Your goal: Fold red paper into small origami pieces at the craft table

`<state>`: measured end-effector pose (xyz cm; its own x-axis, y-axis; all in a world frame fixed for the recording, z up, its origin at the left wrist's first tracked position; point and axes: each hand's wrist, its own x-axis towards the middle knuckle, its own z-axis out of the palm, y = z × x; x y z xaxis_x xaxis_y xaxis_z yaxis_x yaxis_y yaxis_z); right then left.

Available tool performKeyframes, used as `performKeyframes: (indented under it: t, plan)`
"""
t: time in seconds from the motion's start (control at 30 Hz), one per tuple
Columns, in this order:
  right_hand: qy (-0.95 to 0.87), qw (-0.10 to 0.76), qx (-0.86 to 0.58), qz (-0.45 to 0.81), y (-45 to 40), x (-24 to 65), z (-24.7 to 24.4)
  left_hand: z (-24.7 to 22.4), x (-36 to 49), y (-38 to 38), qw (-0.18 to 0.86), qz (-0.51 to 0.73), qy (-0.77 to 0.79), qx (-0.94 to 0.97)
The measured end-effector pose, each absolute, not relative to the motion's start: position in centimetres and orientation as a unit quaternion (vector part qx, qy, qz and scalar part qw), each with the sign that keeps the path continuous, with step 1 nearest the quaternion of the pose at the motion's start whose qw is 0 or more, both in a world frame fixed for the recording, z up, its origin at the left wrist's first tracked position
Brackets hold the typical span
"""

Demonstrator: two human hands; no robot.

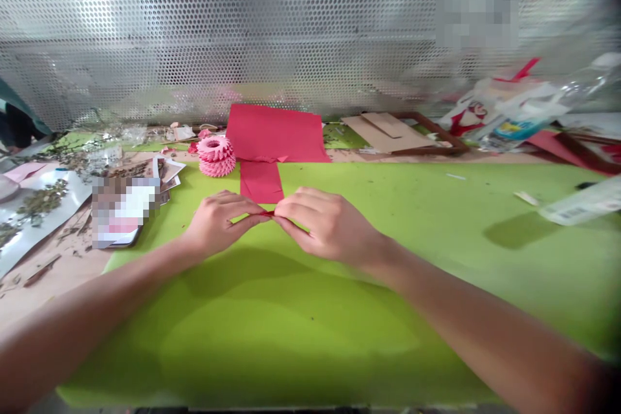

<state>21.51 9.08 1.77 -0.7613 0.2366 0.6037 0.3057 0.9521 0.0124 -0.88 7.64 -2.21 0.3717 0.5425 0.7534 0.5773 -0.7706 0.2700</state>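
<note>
From here I see the left hand (pixel 211 223) and the right hand (pixel 332 223) pinching a little red paper piece (pixel 268 213) between thumbs and fingers, in the middle of the frame. Just above it I see a red square (pixel 261 182), with a pink spiky ring (pixel 217 158) to its upper left.

Our left hand (pixel 213 225) and right hand (pixel 330 223) pinch a small red piece (pixel 268 213). Beyond, we see a pink cylinder (pixel 217 160) and red sheet (pixel 274 132).

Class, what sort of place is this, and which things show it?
Probably a papercraft workspace: a large red sheet, a pink ridged object and a green work surface suggest it.
</note>
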Motion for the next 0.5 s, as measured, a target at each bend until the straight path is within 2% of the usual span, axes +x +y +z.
performKeyframes:
  t: [0.5]
  plan:
    - [-0.933,0.324,-0.15,-0.046,8.95,21.54,1.72,-1.55,-0.51,7.01,0.05,-0.461,-0.306,-0.831]
